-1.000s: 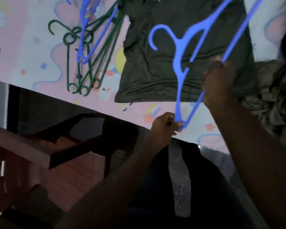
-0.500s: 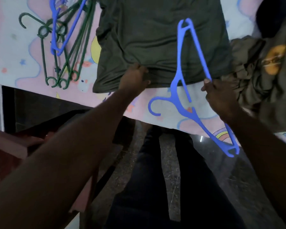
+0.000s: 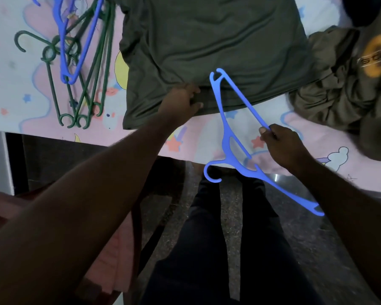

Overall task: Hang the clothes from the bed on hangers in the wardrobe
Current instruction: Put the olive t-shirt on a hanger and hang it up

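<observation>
A dark green T-shirt (image 3: pixel 211 40) lies flat on the bed, its hem toward me. My left hand (image 3: pixel 180 102) grips the hem near its middle, fingers curled into the fabric. My right hand (image 3: pixel 282 146) pinches the bottom bar of a blue plastic hanger (image 3: pixel 229 148). The hanger hangs over the bed edge, one end lying on the shirt's hem, its hook pointing down and left.
The bed (image 3: pixel 9 84) has a pink cartoon-print sheet. A pile of green hangers (image 3: pixel 86 80) with one more blue hanger (image 3: pixel 64 51) lies at the left. Crumpled olive clothes (image 3: pixel 343 84) lie at the right. A reddish chair (image 3: pixel 110 260) stands at lower left beside my legs.
My left hand let go of the hanger and took hold of the shirt hem. My right hand turned the hanger over, so its hook now points down, and drew it toward the bed edge.
</observation>
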Motion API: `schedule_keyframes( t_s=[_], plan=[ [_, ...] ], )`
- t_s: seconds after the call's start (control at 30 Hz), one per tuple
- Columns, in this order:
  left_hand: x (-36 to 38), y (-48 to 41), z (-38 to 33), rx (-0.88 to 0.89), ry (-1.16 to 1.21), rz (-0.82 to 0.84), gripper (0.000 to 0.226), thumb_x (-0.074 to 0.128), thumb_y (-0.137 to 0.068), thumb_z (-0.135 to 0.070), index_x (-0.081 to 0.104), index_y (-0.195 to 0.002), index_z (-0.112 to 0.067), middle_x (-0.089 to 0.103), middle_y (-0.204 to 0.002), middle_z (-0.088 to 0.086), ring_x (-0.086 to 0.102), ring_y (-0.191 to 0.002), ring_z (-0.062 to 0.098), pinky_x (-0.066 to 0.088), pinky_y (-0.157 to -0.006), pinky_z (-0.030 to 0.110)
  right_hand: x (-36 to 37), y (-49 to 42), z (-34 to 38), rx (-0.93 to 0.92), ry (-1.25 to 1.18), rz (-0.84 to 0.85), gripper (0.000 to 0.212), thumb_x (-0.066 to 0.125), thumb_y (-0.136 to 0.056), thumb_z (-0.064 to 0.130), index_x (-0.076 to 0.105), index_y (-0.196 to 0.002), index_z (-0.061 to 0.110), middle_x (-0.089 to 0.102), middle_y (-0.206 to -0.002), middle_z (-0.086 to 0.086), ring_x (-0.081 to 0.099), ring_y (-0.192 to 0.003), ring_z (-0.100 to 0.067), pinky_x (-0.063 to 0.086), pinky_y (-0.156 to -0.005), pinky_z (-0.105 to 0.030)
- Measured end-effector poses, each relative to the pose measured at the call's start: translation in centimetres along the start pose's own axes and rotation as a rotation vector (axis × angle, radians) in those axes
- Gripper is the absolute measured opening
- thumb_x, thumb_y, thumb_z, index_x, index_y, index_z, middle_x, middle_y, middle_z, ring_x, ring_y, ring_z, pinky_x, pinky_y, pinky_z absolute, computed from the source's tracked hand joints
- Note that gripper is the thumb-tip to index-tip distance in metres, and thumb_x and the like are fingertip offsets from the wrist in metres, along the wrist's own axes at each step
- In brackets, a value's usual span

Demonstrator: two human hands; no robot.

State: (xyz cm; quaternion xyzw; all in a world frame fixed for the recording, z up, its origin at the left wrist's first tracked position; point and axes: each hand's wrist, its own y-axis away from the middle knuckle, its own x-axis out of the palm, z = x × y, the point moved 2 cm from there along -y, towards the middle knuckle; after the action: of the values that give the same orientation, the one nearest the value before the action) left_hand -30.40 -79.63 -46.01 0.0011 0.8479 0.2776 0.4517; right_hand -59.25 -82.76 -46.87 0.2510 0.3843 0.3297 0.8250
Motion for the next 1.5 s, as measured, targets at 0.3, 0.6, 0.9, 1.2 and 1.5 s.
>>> schedule_keyframes(
  t_s=[0.3,0.6,0.9,1.2,1.5],
  plan=[
    [1.1,-1.2,0.3,-0.003,-0.032,-0.153,0.029,0.046,-0.086,-0.018,0.066,-0.091,0.003,0.066,-0.089,0.024,0.062,-0.084,0.039,0.044,-0.075,0.045,1.0,0.8,-0.9,0.023,-0.082,0.056,0.032,0.047,-0.103,0.033,0.067,-0.096,0.009,0.067,-0.096,0.012,0.06,-0.097,-0.009,0.04,-0.087,-0.025],
    [1.1,-1.1,0.5,0.087,-0.285,0.056,0.038,0.041,-0.087,-0.024,0.066,-0.104,-0.002,0.059,-0.113,0.021,0.057,-0.102,0.038,0.046,-0.079,0.043,1.0,0.3,-1.3,0.011,-0.049,0.053,0.034,0.048,-0.101,0.036,0.068,-0.096,0.009,0.071,-0.1,0.005,0.064,-0.096,-0.018,0.048,-0.087,-0.033],
    [-0.3,-1.0,1.5,-0.186,0.2,-0.056,0.014,0.06,-0.086,-0.012,0.07,-0.092,-0.005,0.072,-0.089,0.013,0.061,-0.077,0.02,0.041,-0.068,0.023,1.0,0.2,-1.6,-0.049,0.012,0.068,0.034,0.051,-0.1,0.035,0.063,-0.087,0.006,0.07,-0.092,-0.004,0.061,-0.079,-0.022,0.046,-0.072,-0.033],
    [-2.5,-0.6,0.7,0.044,0.177,-0.303,0.022,0.053,-0.096,-0.019,0.056,-0.102,0.003,0.065,-0.083,0.014,0.062,-0.082,0.033,0.031,-0.066,0.025,1.2,0.1,-0.9,0.057,-0.062,-0.003,0.037,0.049,-0.101,0.034,0.062,-0.08,0.007,0.061,-0.071,-0.005,0.052,-0.054,-0.006,0.04,-0.06,-0.023],
    [-3.2,1.5,2.8,-0.056,-0.35,-0.146,0.033,0.059,-0.092,-0.031,0.061,-0.118,-0.011,0.066,-0.105,0.02,0.06,-0.099,0.04,0.048,-0.078,0.043,1.1,-1.0,1.3,0.396,-0.858,-0.436,0.039,0.045,-0.102,0.043,0.049,-0.075,0.016,0.044,-0.059,-0.007,0.032,-0.034,-0.011,0.023,-0.04,-0.014]
  ],
)
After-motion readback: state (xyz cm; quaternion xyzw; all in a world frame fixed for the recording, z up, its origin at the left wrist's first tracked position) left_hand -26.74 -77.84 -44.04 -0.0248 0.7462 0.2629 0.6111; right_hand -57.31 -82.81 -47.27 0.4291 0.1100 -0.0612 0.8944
